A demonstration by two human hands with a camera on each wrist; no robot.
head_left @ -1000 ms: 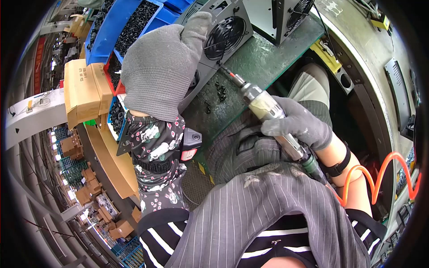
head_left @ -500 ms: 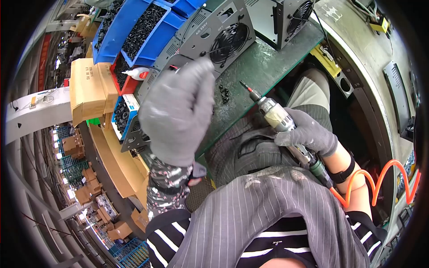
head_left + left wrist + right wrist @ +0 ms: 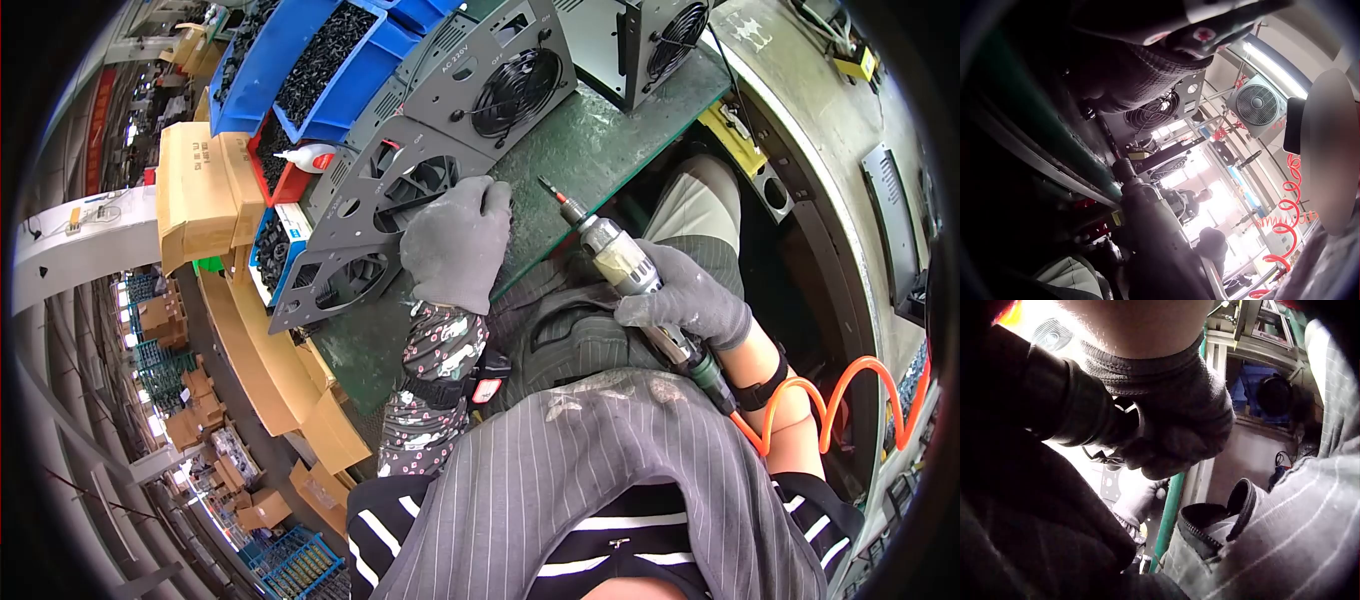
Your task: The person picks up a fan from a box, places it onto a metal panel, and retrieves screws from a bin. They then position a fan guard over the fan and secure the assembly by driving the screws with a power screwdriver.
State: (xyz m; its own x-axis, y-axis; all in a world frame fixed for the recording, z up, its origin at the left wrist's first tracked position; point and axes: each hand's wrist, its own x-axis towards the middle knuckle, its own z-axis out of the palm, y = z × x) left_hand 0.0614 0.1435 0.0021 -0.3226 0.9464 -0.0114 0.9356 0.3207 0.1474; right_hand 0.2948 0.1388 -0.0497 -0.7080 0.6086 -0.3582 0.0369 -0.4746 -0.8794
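Observation:
My right hand, in a grey glove, grips an air screwdriver with an orange coiled hose. Its bit points up and left over the green bench edge. My gloved left hand is down at the green benchtop, beside a grey metal panel with a black fan. Its fingers bend downward and the head view hides their tips. Small dark shiny bits show right by the fingertips in the left wrist view. I cannot tell whether the fingers pinch any.
Further up stands another grey panel with a fan, marked AC 220V. A third panel leans at the left. Blue bins of black screws, a white bottle and a cardboard box stand beyond. A grey case is at the top.
My left hand has left the upper fan panel and come down to the benchtop, covering where loose black screws lay. The screwdriver has drawn back from that panel, still in my right hand.

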